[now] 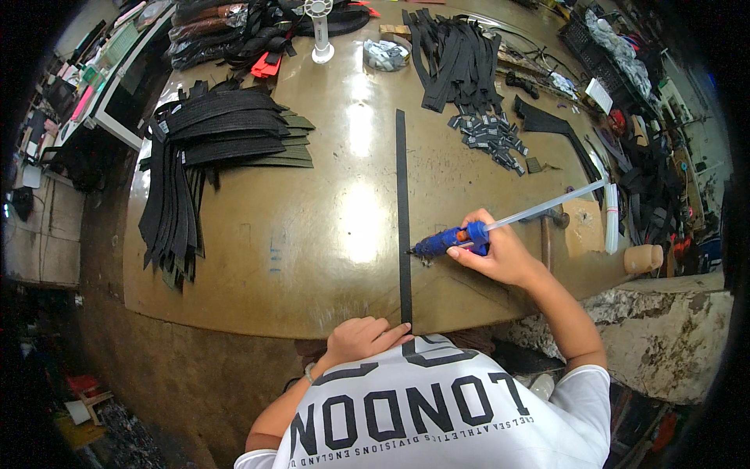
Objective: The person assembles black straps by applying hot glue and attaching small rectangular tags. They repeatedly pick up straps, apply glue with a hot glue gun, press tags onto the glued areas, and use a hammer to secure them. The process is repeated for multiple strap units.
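A long black strap (402,211) lies straight along the middle of the brown table (328,234), running from the near edge away from me. My right hand (496,250) grips a blue glue gun (449,241) with a clear glue stick (547,207) poking out its back; the nozzle touches the strap's right edge. My left hand (361,338) rests at the table's near edge, fingertips pressing the strap's near end.
A fanned stack of black straps (215,144) hangs over the table's left side. More straps (457,62) and small black pieces (492,137) lie at the far right. A white spool stand (320,31) and a hammer (547,230) are also on the table.
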Action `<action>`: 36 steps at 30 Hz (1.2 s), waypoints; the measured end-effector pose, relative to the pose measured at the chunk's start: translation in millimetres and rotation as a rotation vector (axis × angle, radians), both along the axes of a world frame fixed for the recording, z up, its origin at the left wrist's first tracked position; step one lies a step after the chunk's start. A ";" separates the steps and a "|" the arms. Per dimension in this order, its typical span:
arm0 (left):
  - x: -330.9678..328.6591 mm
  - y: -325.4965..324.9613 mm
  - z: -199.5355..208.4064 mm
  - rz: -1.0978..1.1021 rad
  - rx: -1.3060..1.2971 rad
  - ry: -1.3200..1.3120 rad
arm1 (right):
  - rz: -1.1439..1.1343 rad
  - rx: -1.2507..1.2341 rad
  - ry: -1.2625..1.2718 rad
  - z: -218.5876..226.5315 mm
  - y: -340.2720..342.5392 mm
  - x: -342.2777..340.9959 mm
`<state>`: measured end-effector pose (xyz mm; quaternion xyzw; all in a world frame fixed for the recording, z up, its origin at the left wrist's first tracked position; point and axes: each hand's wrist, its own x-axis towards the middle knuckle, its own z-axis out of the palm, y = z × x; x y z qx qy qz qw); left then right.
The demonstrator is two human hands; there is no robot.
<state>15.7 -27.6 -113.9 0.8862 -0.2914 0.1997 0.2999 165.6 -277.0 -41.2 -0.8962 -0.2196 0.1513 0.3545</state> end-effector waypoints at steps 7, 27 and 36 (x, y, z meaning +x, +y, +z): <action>-0.5 -1.2 1.4 0.018 0.005 -0.001 | 0.052 0.026 0.013 -2.3 0.3 16.6; -3.6 -8.2 4.7 0.099 0.019 0.123 | -1.258 0.094 -0.504 -31.2 -182.8 -35.6; -2.6 -6.8 3.2 0.080 0.062 0.162 | -0.867 -0.091 -0.332 29.7 -137.6 -9.8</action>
